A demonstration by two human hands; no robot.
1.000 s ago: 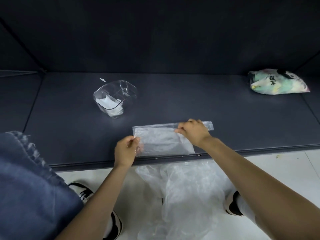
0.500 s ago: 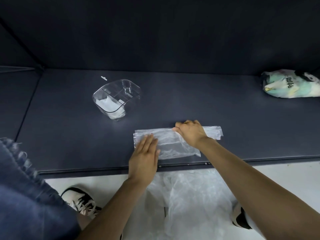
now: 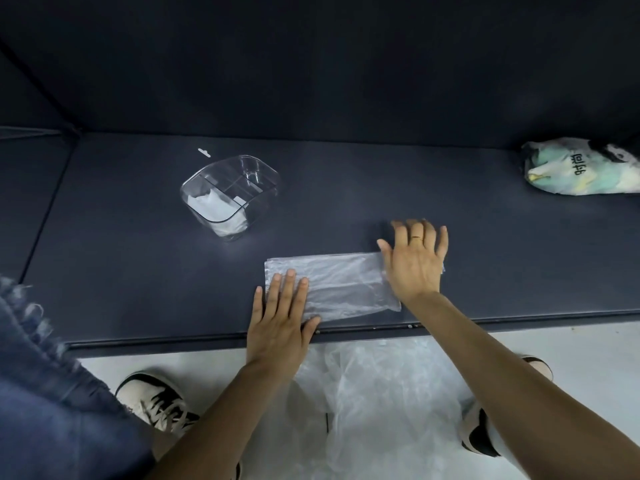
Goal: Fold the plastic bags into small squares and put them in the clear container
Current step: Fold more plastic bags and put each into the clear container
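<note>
Pressing flat with straight fingers, the left hand (image 3: 281,320) rests on the left end of a folded plastic bag (image 3: 341,287) near the front edge of a dark table (image 3: 485,244). The right hand (image 3: 414,261), fingers spread and wearing a ring (image 3: 416,238), lies flat on the bag's right end. Farther back and to the left stands the clear container (image 3: 230,195), holding white folded plastic. A printed bag (image 3: 581,168) sits far right. More loose plastic (image 3: 381,403) hangs below the table edge.

Dark table (image 3: 346,209): folded bag (image 3: 343,285), clear container (image 3: 230,195), printed pouch (image 3: 581,168).
</note>
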